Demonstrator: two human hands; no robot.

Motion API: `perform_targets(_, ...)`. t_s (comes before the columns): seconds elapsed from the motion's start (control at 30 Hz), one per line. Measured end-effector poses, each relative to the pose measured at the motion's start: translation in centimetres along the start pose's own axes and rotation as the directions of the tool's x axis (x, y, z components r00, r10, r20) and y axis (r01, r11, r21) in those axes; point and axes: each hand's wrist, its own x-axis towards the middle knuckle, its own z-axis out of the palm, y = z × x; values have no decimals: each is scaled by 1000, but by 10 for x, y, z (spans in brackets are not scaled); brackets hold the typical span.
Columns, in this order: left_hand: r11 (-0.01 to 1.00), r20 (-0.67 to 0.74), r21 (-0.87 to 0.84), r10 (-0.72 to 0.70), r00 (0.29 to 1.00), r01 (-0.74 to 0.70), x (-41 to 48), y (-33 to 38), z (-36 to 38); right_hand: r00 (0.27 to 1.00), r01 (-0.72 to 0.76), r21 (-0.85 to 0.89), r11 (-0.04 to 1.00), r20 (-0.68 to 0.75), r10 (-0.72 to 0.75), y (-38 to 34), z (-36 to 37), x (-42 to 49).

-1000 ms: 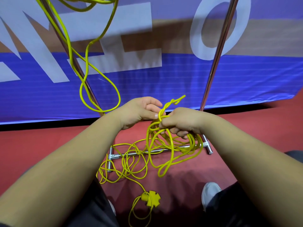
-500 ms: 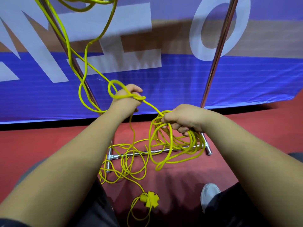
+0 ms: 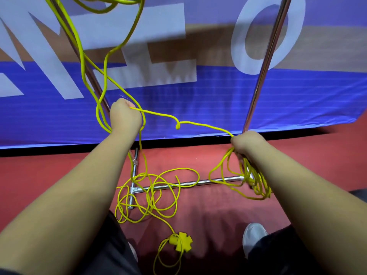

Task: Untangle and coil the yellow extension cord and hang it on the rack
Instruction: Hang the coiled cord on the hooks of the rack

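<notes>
The left hand [image 3: 125, 118] clenches a strand of the thin yellow extension cord [image 3: 202, 125], the right hand [image 3: 245, 143] grips bunched loops, and the rest tangles over the chrome tube rack's [image 3: 198, 183] left base corner on the red floor [image 3: 218, 211].

Bright, even light — soft shadows on the red floor [image 3: 218, 211], wide-angle bending at edges.

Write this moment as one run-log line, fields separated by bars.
yellow extension cord: stretched between hands, rest tangled on floor | left hand: grips one strand | right hand: grips bunched loops
</notes>
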Motion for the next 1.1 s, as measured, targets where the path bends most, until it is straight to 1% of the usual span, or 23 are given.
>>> perform_targets(0.03,994,35,77,75,997,-77,-2,-1,-1,999,-1,62,998,-49,4,1,-2,-2)
perform_targets(0.1,918,268,251,238,933,-306,-7,-2,1,995,42,181,982,-92,-26,3,-1,7)
perform_targets(0.13,842,441,322,271,856,-433,-11,-2,2,994,59,296,953,-107,-28,4,0,12)
perform_targets(0.17,755,622,361,242,744,-547,-18,0,3,992,65,447,892,-124,-10,4,0,15)
perform_targets(0.2,678,782,361,153,604,-640,-24,-2,4,991,83,540,837,-130,-14,3,1,17)
perform_targets(0.23,629,894,352,-5,449,-693,-35,-2,6,992,91,595,798,-122,-22,1,2,15)
perform_targets(0.27,591,937,348,-193,292,-727,-47,-5,11,993,101,624,775,-116,-36,-2,1,12)
perform_targets(0.3,558,918,356,-360,167,-750,-59,-9,16,992,124,643,755,-110,-69,-5,1,8)
perform_targets(0.33,537,874,370,-479,87,-759,-71,-14,22,988,153,666,730,-100,-116,-10,0,5)
perform_targets(0.37,541,828,413,-558,54,-732,-81,-18,27,983,177,676,715,-81,-167,-15,0,0)
perform_targets(0.43,617,790,532,-607,79,-579,-89,-26,37,959,224,688,690,-28,-284,-21,2,-8)
perform_targets(0.5,698,817,563,-549,173,-443,-84,-28,47,919,265,691,672,29,-392,-26,3,-17)
perform_targets(0.53,741,849,528,-473,234,-416,-80,-28,52,899,278,691,667,59,-435,-28,3,-21)
perform_targets(0.6,866,920,333,-213,327,-372,-74,-26,55,860,301,682,667,108,-499,-33,1,-31)
perform_targets(0.67,982,913,76,2,408,-175,-71,-24,57,827,320,668,672,150,-543,-39,0,-41)
perform_targets(0.7,996,897,-22,60,437,-92,-70,-23,56,812,326,662,675,170,-559,-40,0,-43)
perform_targets(0.77,993,870,-117,106,481,-7,-69,-24,57,789,336,651,681,200,-581,-41,0,-47)
perform_targets(0.87,990,866,-120,66,495,77,-65,-31,61,781,334,626,705,235,-579,-41,-3,-49)
perform_targets(0.93,998,829,-67,46,557,17,-60,-32,59,782,335,609,719,247,-573,-41,-5,-45)
perform_targets(1.0,975,737,85,79,671,-208,-51,-32,58,796,328,578,747,257,-548,-39,-4,-37)
perform_targets(1.03,950,680,144,108,726,-276,-50,-29,57,810,316,561,765,260,-525,-38,-3,-33)
perform_targets(1.07,945,627,152,134,768,-289,-47,-28,57,825,304,540,785,262,-500,-36,-2,-30)
perform_targets(1.1,962,585,115,135,800,-246,-45,-24,55,838,300,508,807,263,-477,-35,-2,-26)
